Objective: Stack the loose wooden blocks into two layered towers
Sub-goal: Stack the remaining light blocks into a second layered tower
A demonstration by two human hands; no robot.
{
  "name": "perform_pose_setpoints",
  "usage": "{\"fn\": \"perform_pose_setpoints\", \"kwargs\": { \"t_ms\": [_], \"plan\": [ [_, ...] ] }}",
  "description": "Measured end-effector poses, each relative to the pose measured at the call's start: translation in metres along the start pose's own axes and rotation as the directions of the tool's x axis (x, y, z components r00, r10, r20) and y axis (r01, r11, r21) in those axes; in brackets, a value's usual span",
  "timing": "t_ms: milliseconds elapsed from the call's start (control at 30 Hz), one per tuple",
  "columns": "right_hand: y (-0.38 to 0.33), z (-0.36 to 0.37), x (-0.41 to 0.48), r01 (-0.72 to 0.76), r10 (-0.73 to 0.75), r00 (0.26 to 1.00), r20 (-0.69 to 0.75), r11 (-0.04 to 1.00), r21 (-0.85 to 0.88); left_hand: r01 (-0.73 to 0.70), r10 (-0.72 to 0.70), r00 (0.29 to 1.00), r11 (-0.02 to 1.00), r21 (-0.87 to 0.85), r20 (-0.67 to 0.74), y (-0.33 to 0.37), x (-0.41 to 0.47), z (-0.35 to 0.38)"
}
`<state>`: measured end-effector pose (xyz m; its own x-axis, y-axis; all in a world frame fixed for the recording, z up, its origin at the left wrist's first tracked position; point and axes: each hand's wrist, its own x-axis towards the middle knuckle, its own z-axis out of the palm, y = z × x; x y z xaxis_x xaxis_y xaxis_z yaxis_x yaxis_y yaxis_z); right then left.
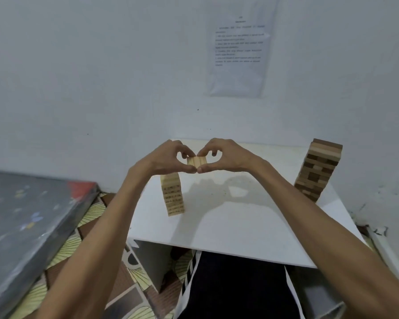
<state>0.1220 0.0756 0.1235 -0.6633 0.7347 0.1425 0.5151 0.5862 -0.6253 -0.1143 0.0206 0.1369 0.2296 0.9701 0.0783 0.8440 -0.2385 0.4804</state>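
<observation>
Left hand [168, 157] and right hand [226, 157] both pinching the top blocks [196, 162] of the pale tower [173, 199] from opposite sides, darker tower [318, 171] standing well apart on the worktop [240, 222]

A white table [240, 229] carries two block stacks, well apart: the pale tower [172, 196] near its left edge, and the darker tower [318, 171] apparently at the far right corner.
</observation>
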Motion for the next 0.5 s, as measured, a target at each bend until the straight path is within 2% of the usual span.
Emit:
{"fn": "perform_pose_setpoints", "kwargs": {
  "t_ms": [200, 333, 500],
  "plan": [
    [-0.028, 0.032, 0.035, 0.041, -0.039, 0.995, 0.094, 0.999, -0.013, 0.096, -0.095, 0.995, 0.995, 0.021, -0.028, -0.038, -0.034, -0.016],
    [-0.034, 0.044, 0.047, 0.058, -0.050, 0.989, 0.139, 0.997, -0.055, 0.118, -0.118, 0.990, 0.993, -0.006, -0.072, -0.052, -0.048, -0.014],
    [-0.033, 0.053, 0.051, 0.041, -0.026, 0.983, 0.180, 0.996, -0.083, 0.147, -0.148, 0.987, 0.989, -0.020, -0.058, -0.060, -0.052, -0.006]
  ]
}}
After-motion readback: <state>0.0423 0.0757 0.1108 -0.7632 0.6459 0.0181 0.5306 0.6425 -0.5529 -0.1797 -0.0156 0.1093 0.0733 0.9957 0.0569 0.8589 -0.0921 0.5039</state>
